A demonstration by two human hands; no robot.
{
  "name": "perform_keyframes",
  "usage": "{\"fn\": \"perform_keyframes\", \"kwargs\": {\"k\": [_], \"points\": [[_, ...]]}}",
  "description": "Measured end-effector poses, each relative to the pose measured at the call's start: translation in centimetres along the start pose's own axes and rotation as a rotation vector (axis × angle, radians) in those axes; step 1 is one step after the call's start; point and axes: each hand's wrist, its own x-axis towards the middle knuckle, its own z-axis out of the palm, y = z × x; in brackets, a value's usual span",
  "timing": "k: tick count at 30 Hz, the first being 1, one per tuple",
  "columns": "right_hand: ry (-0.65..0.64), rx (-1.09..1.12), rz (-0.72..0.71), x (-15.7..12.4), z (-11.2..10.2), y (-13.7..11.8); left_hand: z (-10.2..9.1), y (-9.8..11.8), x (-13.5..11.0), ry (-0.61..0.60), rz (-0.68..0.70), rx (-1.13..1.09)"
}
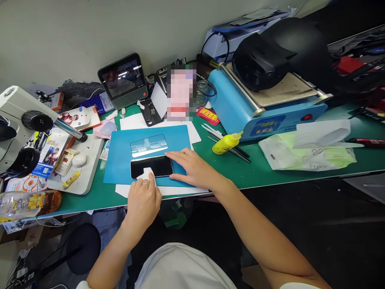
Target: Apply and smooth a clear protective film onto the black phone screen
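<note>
A smartphone (159, 165) with a dark screen lies face up on a blue mat (118, 154). My left hand (144, 196) is closed around a white tissue (146, 173), which touches the lower left part of the screen. Fingers and thumb of my right hand (192, 168) are spread at the phone's right end, touching its edges. Just beyond the phone, a clear glass screen protector (148, 145) with a dark border lies flat on the mat.
A microscope (36, 120) stands at left, near a drink bottle (30, 204). A smart display (123, 78) sits behind the mat. To the right are a yellow squeeze bottle (227, 143), tweezers (213, 132), a blue machine (255, 120) and a tissue pack (303, 152).
</note>
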Motion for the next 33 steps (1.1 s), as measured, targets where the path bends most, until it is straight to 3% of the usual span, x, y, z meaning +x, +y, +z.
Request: {"fn": "perform_keyframes", "kwargs": {"k": [7,14,20,28,33], "points": [[0.003,-0.007,-0.020,-0.1,0.0,-0.1,-0.3,3.3,2.6,-0.033,0.095,-0.077],[0.003,-0.012,-0.027,0.0,-0.1,-0.2,-0.8,3.2,4.7,-0.102,0.082,-0.104],[0.019,-0.009,-0.033,-0.2,-0.1,-0.2,-1.1,3.5,5.5,-0.090,0.081,-0.123],[0.045,-0.030,-0.016,-0.1,-0.4,-0.5,-2.1,2.0,5.7,-0.179,-0.013,-0.046],[0.025,-0.040,-0.022,-0.3,-0.3,-0.5,-2.3,-1.0,5.1,-0.228,-0.106,-0.031]]}}
